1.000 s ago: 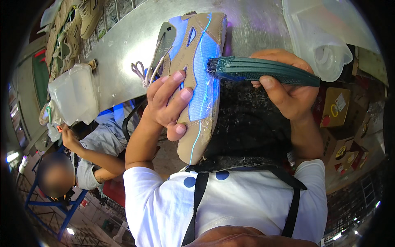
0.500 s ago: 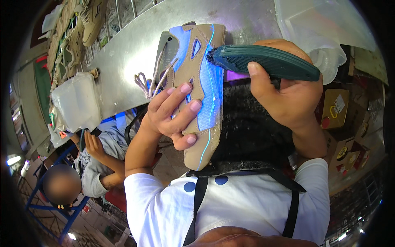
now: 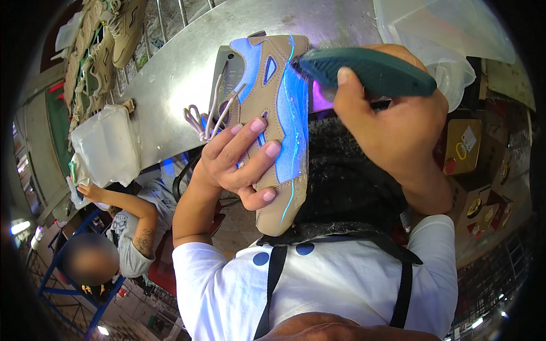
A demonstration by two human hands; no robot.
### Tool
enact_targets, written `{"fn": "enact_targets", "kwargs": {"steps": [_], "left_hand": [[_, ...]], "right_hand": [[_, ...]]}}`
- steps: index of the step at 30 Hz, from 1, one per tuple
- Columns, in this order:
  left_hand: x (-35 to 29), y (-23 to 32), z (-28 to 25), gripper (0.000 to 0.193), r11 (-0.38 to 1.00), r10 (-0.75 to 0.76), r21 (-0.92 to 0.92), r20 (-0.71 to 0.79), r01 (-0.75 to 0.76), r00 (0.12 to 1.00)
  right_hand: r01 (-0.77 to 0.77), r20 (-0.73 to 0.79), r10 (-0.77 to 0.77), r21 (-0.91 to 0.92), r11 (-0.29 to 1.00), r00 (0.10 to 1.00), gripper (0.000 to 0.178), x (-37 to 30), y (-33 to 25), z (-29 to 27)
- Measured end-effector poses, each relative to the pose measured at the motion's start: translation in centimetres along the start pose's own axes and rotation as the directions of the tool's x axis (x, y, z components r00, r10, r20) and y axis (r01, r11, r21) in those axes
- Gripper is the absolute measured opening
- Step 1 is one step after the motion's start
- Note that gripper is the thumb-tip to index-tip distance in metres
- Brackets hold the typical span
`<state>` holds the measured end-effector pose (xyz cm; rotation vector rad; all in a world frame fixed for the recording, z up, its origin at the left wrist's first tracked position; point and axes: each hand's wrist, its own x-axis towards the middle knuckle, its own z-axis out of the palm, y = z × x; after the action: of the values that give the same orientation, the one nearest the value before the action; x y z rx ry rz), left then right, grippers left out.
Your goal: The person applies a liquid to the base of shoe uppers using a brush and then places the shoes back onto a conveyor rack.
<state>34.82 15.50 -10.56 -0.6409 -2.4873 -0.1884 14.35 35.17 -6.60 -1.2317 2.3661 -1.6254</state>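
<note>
A tan shoe upper (image 3: 272, 113), with side panels lit blue and a thin glowing line running down its length, is tilted with its toe toward me. My left hand (image 3: 242, 162) grips it around the laced side, fingers spread over the panel. Pale laces (image 3: 199, 128) hang loose to the left of it. In my right hand (image 3: 392, 113) is a dark green brush (image 3: 369, 71), held between thumb and fingers. Its dark bristles touch or nearly touch the shoe's edge near the heel; a slight blur hides the exact contact.
A metal table (image 3: 170, 85) curves behind the shoe. Clear plastic containers (image 3: 443, 28) stand at the far right, a cloudy plastic box (image 3: 106, 145) at the left. Several tan shoes (image 3: 126, 34) sit on a rack at far left. A co-worker's arm (image 3: 122, 202) reaches toward the box.
My right hand and the brush have moved slightly up, with the brush turned a little. The shoe stays almost in place. The co-worker's arm has shifted to the left.
</note>
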Motion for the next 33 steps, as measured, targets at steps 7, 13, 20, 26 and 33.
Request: {"fn": "enact_targets", "kwargs": {"steps": [7, 13, 20, 26, 33], "left_hand": [[0.3, 0.0, -0.2, 0.051, 0.998, -0.059, -0.035, -0.025, 0.058, 0.998], [-0.2, -0.2, 0.2, 0.037, 0.994, -0.094, -0.062, -0.091, 0.088, 0.991], [0.4, 0.5, -0.8, 0.036, 0.967, -0.235, -0.099, 0.014, 0.235, 0.972], [0.7, -0.6, -0.4, 0.039, 0.996, -0.073, -0.053, -0.074, 0.069, 0.995], [1.4, -0.6, -1.0, 0.039, 0.998, -0.059, -0.039, -0.008, 0.059, 0.998]], "right_hand": [[-0.089, 0.045, 0.078, 0.383, 0.919, 0.996, 0.024, -1.4, 2.5, 0.1], [-0.198, 0.325, -0.025, 0.635, 0.746, 0.946, 0.032, -3.4, 4.6, -1.3], [-0.215, 0.378, -0.145, 0.758, 0.616, 0.915, 0.029, -4.7, 4.8, -1.2], [-0.219, 0.407, -0.124, 0.696, 0.684, 0.905, 0.032, -5.6, 2.5, -2.5], [-0.207, 0.361, -0.133, 0.756, 0.621, 0.923, 0.026, -6.2, 2.4, -2.1]]}}
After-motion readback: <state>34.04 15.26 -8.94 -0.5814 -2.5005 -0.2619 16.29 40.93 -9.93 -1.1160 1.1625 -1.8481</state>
